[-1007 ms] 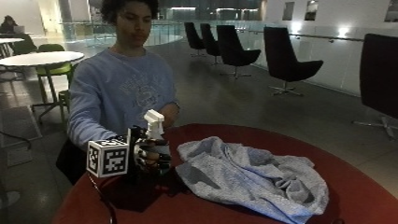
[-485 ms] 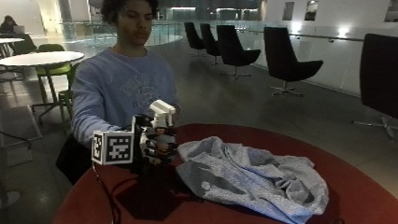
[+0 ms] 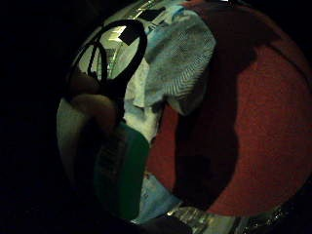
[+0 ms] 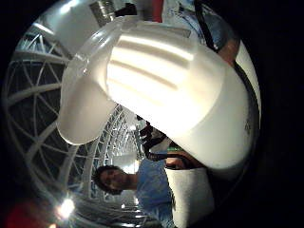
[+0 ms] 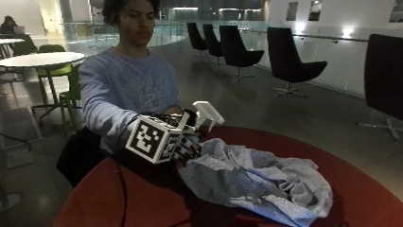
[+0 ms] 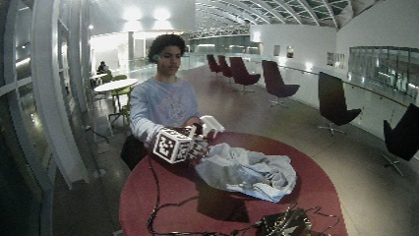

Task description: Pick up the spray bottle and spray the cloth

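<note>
The right hand (image 5: 186, 144) is gripping the spray bottle (image 5: 200, 118) upright, its nozzle pointing over the cloth (image 5: 258, 182) lying just beside it on the table (image 5: 353, 189).

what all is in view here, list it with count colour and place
bottle: 1, white spray head, green body in the little finger side palm view, held above the table beside the cloth
cloth: 1, light grey-blue, crumpled on the table
table: 1, red, round
black chairs: several, along the railing behind
white table: 1, behind, with green chairs
hand: 1, right, black glove, grips the bottle
</note>
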